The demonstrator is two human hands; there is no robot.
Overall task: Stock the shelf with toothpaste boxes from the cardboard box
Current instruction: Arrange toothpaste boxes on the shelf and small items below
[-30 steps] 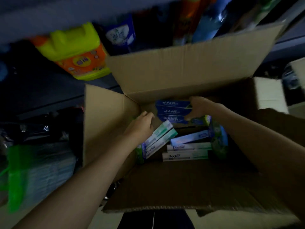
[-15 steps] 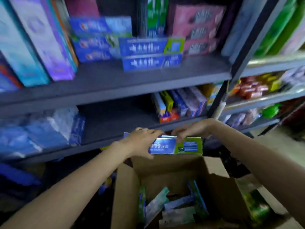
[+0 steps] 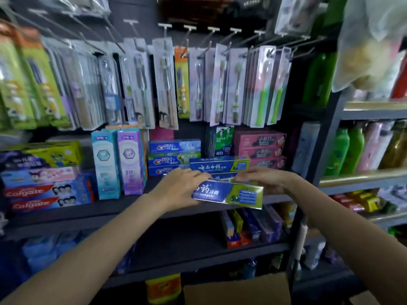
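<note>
1. Both hands, left hand (image 3: 180,190) and right hand (image 3: 262,179), have lifted the toothpaste box (image 3: 229,194) from the cardboard box (image 3: 237,289) to the shelf (image 3: 132,208)
2. Each hand grips one end
3. Matching stack (image 3: 220,166) sits at twelve o'clock; placing looks imminent

a dark pegboard wall (image 3: 141,23) fills the far side, with metal hooks (image 3: 189,27) jutting out along its top. packaged toothbrushes (image 3: 141,89) hang from the hooks in a crowded row, and green packs (image 3: 28,84) hang at the far left. a dark upright post (image 3: 317,150) divides the near shelving from a second rack on the right, whose pale metal ledges (image 3: 374,106) carry green and pink bottles (image 3: 361,148). a translucent plastic bag (image 3: 372,45) hangs at the upper right. lower down on the left, a dark lower board (image 3: 187,245) holds a few upright cartons (image 3: 248,230). an orange and yellow jug (image 3: 163,287) sits near the bottom. the light is dim and bluish.
</note>
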